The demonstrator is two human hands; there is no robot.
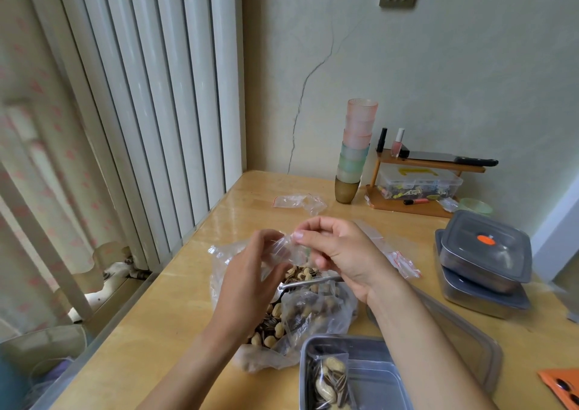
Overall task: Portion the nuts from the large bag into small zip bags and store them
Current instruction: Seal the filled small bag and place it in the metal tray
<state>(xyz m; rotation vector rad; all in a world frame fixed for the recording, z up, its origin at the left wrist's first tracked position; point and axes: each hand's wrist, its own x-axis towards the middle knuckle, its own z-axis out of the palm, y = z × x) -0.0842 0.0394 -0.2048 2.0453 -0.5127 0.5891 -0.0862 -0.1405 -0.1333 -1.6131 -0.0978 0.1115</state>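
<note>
Closest to me, under the person's forearms, a steel tray [372, 378] sits at the table's near edge with one filled little bag [329, 381] of peanuts and striped seeds lying in its left side. From there the wooden table [175, 309] runs back to the wall. On it, just behind the tray, the large bag [313, 315] slumps open, still holding plenty of nuts, with a spoon [308, 282] resting across its mouth. Two lidded containers [485, 259] are stacked to the right, and a loose lid [463, 340] lies beneath the right forearm. A tower of cups [355, 152] stands by the wall. Above the large bag, the left hand [250, 271] and right hand [341, 253] both pinch an empty small zip bag [286, 246] between curled fingers and thumbs. Spare zip bags [297, 201] lie farther back.
</note>
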